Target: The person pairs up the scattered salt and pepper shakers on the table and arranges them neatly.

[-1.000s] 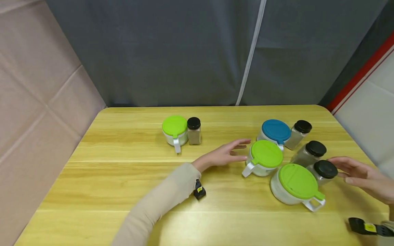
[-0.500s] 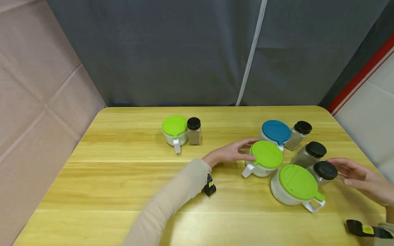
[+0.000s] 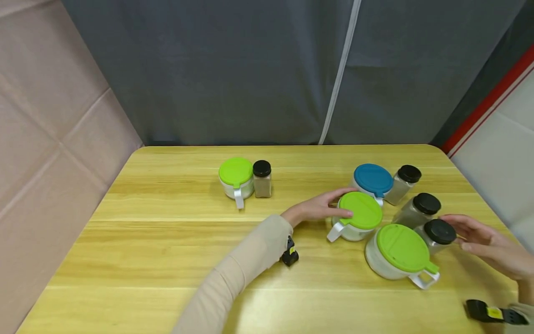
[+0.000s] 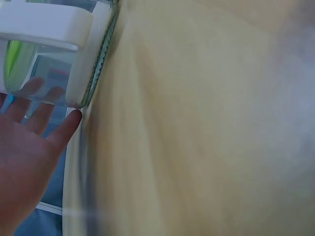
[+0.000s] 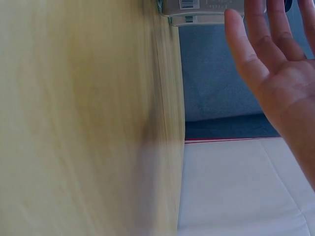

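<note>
In the head view, my left hand (image 3: 318, 208) reaches round the left side of a small glass jar with a green lid (image 3: 361, 211) and a white handle. Its thumb lies by the lid's edge, the other fingers go behind the jar. The left wrist view shows fairly straight fingers (image 4: 63, 129) against the glass jar (image 4: 51, 73). My right hand (image 3: 492, 239) is at the right side of a clear square bottle with a black lid (image 3: 440, 232). Loosely extended fingers (image 5: 241, 37) reach along the bottle (image 5: 211, 6) in the right wrist view; contact is hard to tell.
A larger green-lidded jar (image 3: 401, 250) stands in front, between the hands. Behind are a blue-lidded jar (image 3: 373, 180) and two more black-lidded bottles, one nearer (image 3: 417, 211) and one farther (image 3: 402, 185). Another green-lidded jar (image 3: 236, 174) and bottle (image 3: 262, 181) stand farther left on the wooden table (image 3: 146, 232).
My left hand has moved right, from beside the small green-lidded jar to round its left side. The right hand has shifted slightly left toward the bottle. The jars and bottles stay put.
</note>
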Demonstrator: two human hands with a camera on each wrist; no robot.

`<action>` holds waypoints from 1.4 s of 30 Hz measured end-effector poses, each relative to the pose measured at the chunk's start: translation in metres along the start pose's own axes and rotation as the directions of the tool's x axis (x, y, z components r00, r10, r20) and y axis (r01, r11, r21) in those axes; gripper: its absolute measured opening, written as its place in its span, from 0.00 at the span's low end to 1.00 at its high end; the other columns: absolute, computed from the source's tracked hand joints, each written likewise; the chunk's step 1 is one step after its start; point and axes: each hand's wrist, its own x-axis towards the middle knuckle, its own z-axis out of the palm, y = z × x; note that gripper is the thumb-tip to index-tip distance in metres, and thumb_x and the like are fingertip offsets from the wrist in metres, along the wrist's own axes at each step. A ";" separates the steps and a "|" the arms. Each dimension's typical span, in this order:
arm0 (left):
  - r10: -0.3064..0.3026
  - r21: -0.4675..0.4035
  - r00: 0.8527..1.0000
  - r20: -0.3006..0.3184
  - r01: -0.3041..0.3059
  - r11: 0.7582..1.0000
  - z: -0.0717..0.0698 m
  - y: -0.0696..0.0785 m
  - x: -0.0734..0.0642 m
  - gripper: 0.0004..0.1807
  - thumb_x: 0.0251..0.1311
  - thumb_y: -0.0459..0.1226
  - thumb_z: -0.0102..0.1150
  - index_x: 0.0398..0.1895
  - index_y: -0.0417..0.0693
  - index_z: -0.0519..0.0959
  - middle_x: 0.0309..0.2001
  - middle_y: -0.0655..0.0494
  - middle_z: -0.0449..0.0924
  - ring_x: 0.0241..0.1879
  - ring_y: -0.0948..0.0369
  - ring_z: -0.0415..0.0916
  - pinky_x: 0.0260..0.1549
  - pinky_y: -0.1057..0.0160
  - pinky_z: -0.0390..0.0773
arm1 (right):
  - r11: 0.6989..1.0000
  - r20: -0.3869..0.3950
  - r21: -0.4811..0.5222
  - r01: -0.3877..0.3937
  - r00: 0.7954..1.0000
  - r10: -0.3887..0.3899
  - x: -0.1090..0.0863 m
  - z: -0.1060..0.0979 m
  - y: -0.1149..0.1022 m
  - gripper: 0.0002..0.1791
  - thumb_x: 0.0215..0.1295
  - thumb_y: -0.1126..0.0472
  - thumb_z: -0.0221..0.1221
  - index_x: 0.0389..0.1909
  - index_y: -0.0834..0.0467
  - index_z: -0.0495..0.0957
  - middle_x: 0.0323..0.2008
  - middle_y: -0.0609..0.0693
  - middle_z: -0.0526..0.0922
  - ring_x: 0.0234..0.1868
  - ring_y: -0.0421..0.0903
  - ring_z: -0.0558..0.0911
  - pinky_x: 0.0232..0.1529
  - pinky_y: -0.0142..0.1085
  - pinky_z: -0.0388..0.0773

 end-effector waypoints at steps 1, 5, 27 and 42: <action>0.003 0.003 1.000 -0.003 -0.003 1.000 0.000 -0.001 0.000 0.34 0.61 0.32 0.53 0.70 0.54 0.53 0.67 0.61 0.53 0.59 0.70 0.57 0.56 0.69 0.59 | 1.000 0.002 0.000 0.000 1.000 0.000 0.000 0.000 0.000 0.37 0.60 0.87 0.32 0.67 0.57 0.54 0.62 0.39 0.63 0.59 0.29 0.63 0.47 0.22 0.67; 0.005 0.028 1.000 -0.026 -0.004 1.000 0.000 -0.001 -0.002 0.35 0.59 0.33 0.56 0.69 0.55 0.55 0.66 0.62 0.56 0.58 0.69 0.59 0.55 0.69 0.61 | 1.000 0.004 -0.017 -0.001 1.000 0.001 0.001 0.001 0.001 0.37 0.60 0.87 0.33 0.68 0.57 0.53 0.63 0.38 0.62 0.59 0.29 0.63 0.46 0.22 0.67; 0.039 0.292 0.997 0.071 -0.058 0.955 -0.006 -0.001 -0.012 0.52 0.44 0.38 0.71 0.70 0.56 0.50 0.68 0.61 0.51 0.64 0.69 0.49 0.60 0.67 0.51 | 0.941 -0.139 -0.305 -0.148 0.984 0.109 0.005 0.009 -0.002 0.33 0.60 0.84 0.43 0.65 0.57 0.59 0.58 0.31 0.63 0.55 0.23 0.62 0.40 0.20 0.68; 0.053 0.313 0.998 0.023 -0.058 0.948 0.002 0.001 -0.007 0.49 0.40 0.41 0.73 0.66 0.54 0.55 0.57 0.63 0.65 0.56 0.70 0.60 0.55 0.70 0.60 | 0.901 -0.213 -0.389 -0.190 0.971 0.113 0.008 0.020 -0.008 0.31 0.58 0.82 0.49 0.64 0.63 0.60 0.57 0.33 0.64 0.51 0.25 0.68 0.36 0.24 0.72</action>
